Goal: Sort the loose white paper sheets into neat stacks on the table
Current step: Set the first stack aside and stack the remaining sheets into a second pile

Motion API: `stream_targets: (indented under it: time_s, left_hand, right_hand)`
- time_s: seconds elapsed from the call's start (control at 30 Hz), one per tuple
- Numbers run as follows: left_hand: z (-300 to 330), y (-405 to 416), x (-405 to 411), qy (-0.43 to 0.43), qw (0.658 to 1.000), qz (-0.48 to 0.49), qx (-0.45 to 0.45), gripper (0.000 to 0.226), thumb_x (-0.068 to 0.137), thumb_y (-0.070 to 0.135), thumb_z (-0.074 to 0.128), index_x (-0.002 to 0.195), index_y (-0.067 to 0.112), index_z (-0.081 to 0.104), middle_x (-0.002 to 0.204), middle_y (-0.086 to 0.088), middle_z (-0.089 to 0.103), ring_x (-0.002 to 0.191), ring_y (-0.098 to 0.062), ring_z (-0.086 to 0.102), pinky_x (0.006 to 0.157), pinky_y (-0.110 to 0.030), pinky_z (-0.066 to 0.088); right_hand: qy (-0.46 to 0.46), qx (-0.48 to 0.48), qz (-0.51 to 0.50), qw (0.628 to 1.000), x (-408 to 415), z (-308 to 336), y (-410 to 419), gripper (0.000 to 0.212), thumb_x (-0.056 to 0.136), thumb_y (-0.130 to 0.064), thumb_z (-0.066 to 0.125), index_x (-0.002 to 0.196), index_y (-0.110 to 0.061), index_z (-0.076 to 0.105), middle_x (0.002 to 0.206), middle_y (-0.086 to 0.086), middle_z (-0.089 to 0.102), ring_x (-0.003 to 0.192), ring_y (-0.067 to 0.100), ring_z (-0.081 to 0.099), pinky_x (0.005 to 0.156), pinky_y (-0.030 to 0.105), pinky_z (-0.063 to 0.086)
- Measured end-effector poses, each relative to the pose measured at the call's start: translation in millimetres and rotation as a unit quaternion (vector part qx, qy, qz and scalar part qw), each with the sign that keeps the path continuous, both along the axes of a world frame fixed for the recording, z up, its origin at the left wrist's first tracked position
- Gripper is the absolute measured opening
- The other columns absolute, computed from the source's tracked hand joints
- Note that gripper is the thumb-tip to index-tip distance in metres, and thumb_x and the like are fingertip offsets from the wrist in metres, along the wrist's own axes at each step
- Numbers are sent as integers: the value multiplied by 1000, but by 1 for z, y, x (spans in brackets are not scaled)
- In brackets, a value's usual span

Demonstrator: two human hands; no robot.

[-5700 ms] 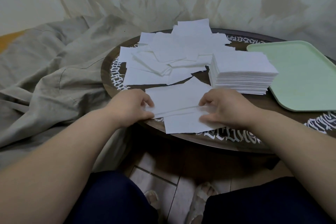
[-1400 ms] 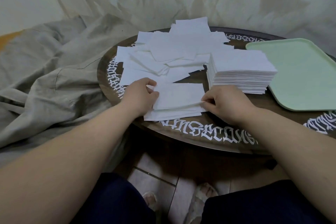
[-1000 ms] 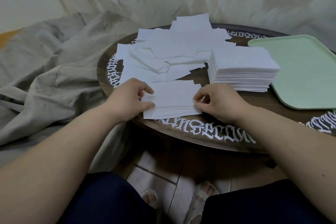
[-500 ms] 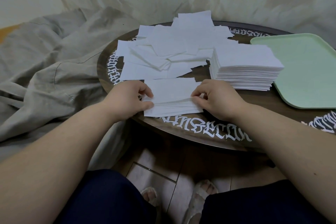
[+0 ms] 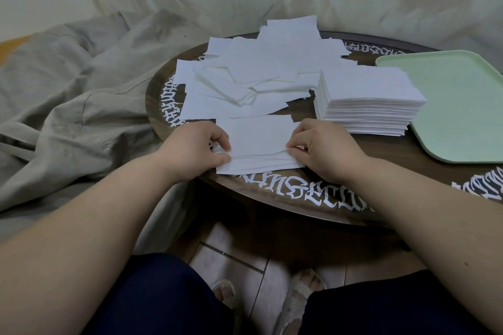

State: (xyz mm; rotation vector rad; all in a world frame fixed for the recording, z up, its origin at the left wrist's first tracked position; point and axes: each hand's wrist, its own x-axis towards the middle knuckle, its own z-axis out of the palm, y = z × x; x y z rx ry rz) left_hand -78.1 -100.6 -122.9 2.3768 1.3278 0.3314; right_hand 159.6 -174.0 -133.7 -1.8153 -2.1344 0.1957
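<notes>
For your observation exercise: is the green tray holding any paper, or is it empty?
Empty as far as visible. The green tray shows only bare surface; the tall stack sits beside it on the table. Its right part is out of frame.

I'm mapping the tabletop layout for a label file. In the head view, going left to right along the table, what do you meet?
Left hand → small stack of sheets gripped by both hands → right hand → tall neat stack → green tray. The loose pile lies behind, spanning several of these.

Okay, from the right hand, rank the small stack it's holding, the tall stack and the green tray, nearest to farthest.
From the right hand:
1. Small stack, pinched at its right edge, between both hands.
2. Tall stack, just behind the hand.
3. Green tray, far right of the table.
</notes>
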Motion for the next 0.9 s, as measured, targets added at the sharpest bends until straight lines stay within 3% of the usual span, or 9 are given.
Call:
stream_targets:
  time_s: [0.27, 0.4, 0.57, 0.77, 0.9]
  left_hand:
    - [2, 0, 0, 10, 1000, -13, -3, 20, 72, 20, 77, 68, 32, 62, 101, 13, 62, 96, -11, 60, 86, -24, 42]
    - [1, 0, 1, 15, 1000, -14, -3, 20, 73, 20, 77, 66, 32, 62, 103, 12, 62, 97, -10, 60, 85, -23, 41]
    - [2, 1, 0, 18, 1000, -15, -5, 20, 73, 21, 76, 66, 33, 62, 103, 15, 60, 98, -10, 59, 85, -23, 40]
    - [1, 3, -1, 26, 1000, -13, -11, 23, 73, 19, 74, 73, 36, 60, 108, 8, 65, 98, -13, 60, 88, -28, 43]
    - [6, 7, -3, 81, 996, -28, -11, 18, 76, 21, 72, 87, 31, 62, 111, 4, 65, 102, -15, 59, 91, -31, 44]
  right_hand:
    - [17, 33, -3, 999, 0, 1, 0, 14, 89, -22, 61, 97, -16, 71, 99, -1, 63, 85, 19, 59, 73, 31, 45]
    - [10, 5, 22, 1000, 1, 0, 2, 12, 88, -17, 61, 90, -14, 73, 96, 0, 65, 85, 20, 61, 73, 32, 47]
    - [-2, -16, 33, 999, 2, 4, 3, 15, 88, -28, 62, 93, -19, 74, 101, -6, 63, 86, 15, 59, 74, 29, 46]
    - [-126, -34, 68, 989, -3, 15, 9, 26, 93, -38, 52, 102, -22, 70, 102, -2, 62, 93, 22, 58, 77, 33, 46]
    - [-174, -6, 73, 982, -6, 12, 6, 31, 96, -37, 42, 97, -19, 67, 95, -2, 60, 85, 24, 58, 69, 34, 48]
